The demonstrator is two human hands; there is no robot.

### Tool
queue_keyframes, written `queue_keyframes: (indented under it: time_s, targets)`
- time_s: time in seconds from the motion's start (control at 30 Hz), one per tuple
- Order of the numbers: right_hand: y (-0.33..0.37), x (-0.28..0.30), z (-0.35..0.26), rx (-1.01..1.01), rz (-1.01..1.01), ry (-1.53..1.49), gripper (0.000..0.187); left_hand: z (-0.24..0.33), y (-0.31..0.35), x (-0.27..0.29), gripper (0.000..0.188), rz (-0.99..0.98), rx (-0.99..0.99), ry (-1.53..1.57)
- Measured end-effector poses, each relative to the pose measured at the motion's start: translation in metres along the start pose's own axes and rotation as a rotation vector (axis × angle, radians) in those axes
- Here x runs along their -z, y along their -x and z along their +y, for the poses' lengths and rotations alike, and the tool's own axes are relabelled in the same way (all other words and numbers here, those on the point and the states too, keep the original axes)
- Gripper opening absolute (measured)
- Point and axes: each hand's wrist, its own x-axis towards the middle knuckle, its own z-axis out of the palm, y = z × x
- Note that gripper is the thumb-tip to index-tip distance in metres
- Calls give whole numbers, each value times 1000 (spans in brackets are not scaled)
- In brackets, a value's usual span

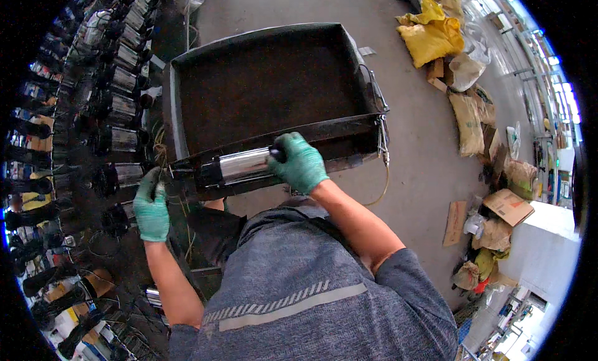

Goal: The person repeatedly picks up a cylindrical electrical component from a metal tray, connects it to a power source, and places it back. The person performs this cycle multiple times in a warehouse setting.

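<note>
My right hand, in a green glove with dark fingertips, is closed round the black right end of a shiny metal cylinder with black end caps, which looks like a pump or motor. The cylinder lies sideways along the near edge of a large rectangular metal tub with a dark inside. My left hand, gloved alike, is left of the tub beside some yellowish cord. Its fingers and thumb are bent toward each other; anything between them is too dark to make out.
Rows of similar metal cylinders with black ends stand along the left. A hose and metal fittings hang at the tub's right corner. Yellow sacks, tan sacks and a cardboard box lie on the floor to the right.
</note>
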Motion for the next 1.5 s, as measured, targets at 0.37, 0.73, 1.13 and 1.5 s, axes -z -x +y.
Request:
queue_keyframes:
  time_s: [0.37, 0.73, 1.13, 1.5]
  targets:
    - [8, 4, 174, -126, 183, 106, 28, 121, 6, -15, 32, -245, -374, 10]
    - [3, 6, 176, -73, 35, -180, 44, 99, 14, 53, 38, -128, -447, -555]
    - [-24, 29, 153, -286, -446, -753, 57, 83, 58, 174, 25, 386, -150, -577]
    - [-22, -51, -72, -102, -797, -612, 41, 64, 142, 264, 22, 710, 251, -634]
